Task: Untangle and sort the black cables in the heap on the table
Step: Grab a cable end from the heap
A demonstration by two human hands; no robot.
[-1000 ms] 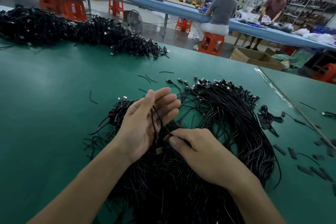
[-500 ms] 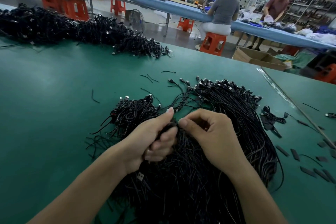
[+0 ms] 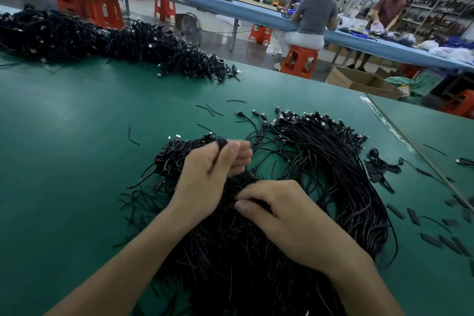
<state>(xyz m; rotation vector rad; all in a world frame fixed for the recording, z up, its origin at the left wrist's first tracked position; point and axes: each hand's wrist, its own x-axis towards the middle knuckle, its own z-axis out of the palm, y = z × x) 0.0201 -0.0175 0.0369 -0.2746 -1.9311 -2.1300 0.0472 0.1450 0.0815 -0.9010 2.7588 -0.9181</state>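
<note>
Tabletop: green mat that fills the near and middle ground, with a seam running near to far at the right.

Blue bench: long, crossing the far background behind the tabletop.

Far heap: tangled black cables along the far left edge of the tabletop, well apart from the hands.

Near heap: loose, tangled black cables at near centre, lying on the tabletop under both hands.

Bundle: black cables laid roughly parallel, curving along the right side of the near heap and touching it. Plug ends are fanned out at its far end.

Seated person: at the blue bench on an orange stool, back to the camera.

Standing person: far right, bent over the bench.

Cardboard box: open, on the floor beyond the tabletop's far right edge.

Right hand: on the near heap, fingers curled, thumb and forefinger pinching strands at the heap's middle.

Left hand: at the far left part of the near heap, fingers curled, thumb and fingers pinching a small clump of cable ends lifted just off the heap.

Small coil: black, on the tabletop just right of the bundle.

Flat strips: short, black, scattered near the right edge.

Offcuts: thin black bits, loose on the tabletop between the two heaps.
</note>
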